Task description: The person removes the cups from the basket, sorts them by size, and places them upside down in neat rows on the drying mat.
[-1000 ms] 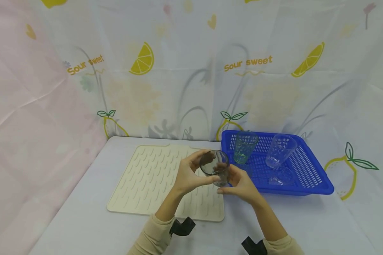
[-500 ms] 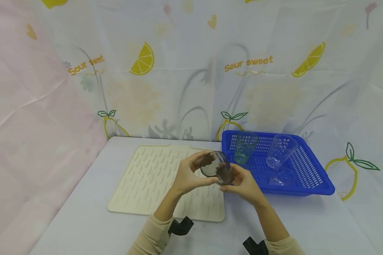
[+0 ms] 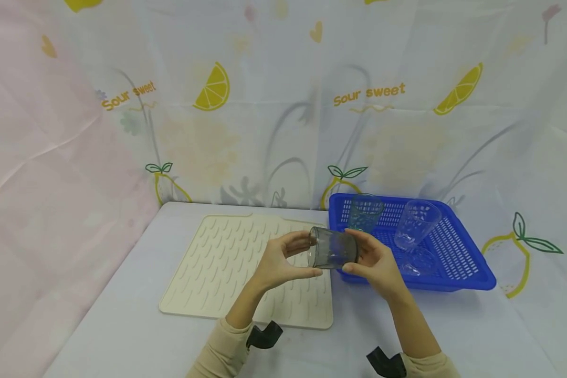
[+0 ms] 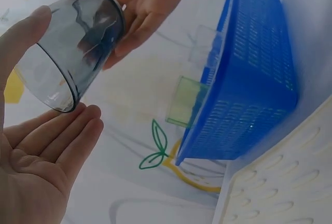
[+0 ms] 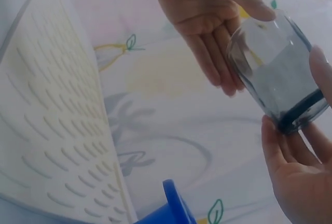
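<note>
A grey tinted drinking glass (image 3: 334, 250) lies on its side in the air, between the two hands. My right hand (image 3: 377, 266) grips its base end, thumb in front and fingers behind. At the open rim is my left hand (image 3: 280, 263), its thumb tip right by the rim. The left wrist view shows the left fingers (image 4: 78, 136) extended beneath the rim, palm up. In the right wrist view the glass (image 5: 280, 68) spans from the left thumb to the right hand's fingers.
A blue plastic basket (image 3: 472, 262) stands at the right, holding a greenish glass (image 3: 365, 210), a clear glass (image 3: 417, 223) and another clear glass piece (image 3: 418, 261). A cream ridged drying mat (image 3: 208, 278) lies left of it, partly under the hands. A printed cloth (image 3: 264, 131) hangs behind.
The glass has turned from rim facing up and toward me to lying sideways, rim to the left. My right hand has shifted right with it; the left hand has hardly moved.
</note>
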Tool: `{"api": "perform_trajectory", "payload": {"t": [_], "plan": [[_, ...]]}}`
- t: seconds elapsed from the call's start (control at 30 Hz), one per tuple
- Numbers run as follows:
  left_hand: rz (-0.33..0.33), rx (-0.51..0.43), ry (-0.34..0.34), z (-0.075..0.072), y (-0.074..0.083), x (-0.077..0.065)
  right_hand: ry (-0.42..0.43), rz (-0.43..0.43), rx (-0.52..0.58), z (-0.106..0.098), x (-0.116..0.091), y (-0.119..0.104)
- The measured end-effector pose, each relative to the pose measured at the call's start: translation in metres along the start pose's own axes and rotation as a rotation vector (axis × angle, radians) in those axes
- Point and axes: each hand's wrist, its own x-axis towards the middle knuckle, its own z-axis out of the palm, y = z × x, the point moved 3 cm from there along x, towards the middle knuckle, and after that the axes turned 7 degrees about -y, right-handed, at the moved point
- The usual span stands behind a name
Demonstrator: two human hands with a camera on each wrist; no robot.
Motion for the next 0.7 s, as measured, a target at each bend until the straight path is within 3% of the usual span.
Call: {"api": "perform_trajectory", "payload": {"t": [0.27, 0.7], "plan": [[-0.042, 0.014, -0.021, -0.0011, -0.0012, 0.0002, 0.063, -0.004, 0.029, 0.002, 0.0032, -0.001], [-0.024, 0.014, -0.046, -0.0026, -0.0024, -0.0019, 0.085, -0.004, 0.044, 0.0031, 0.0077, -0.0037]]}}
